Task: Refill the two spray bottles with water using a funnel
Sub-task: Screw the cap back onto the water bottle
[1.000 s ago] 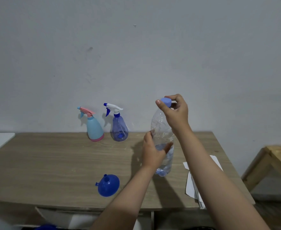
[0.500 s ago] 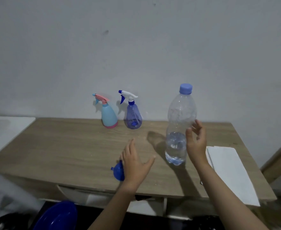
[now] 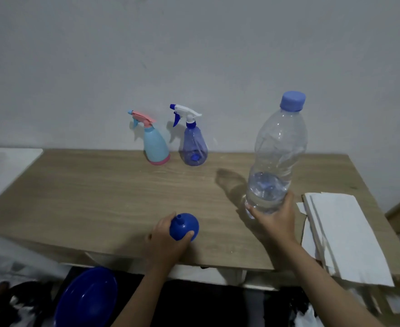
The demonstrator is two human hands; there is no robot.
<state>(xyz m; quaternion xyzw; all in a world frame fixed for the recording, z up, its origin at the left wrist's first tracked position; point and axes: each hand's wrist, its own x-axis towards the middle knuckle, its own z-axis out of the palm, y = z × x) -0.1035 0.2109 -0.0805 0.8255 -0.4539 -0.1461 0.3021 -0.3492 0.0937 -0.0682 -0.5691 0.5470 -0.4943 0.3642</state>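
Curling round the blue funnel (image 3: 184, 227) at six o'clock, left hand (image 3: 164, 241) is readying it; right hand (image 3: 273, 217) is gripping and steadying the capped water bottle (image 3: 275, 161) at three o'clock.

One head-worn view — looking forward and down, close over the table (image 3: 99, 197).

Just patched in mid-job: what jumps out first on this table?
The tall clear water bottle, cap on, stands at right, gripped low by the right hand. At the front edge the left hand holds the blue funnel. Two capped spray bottles wait by the wall.
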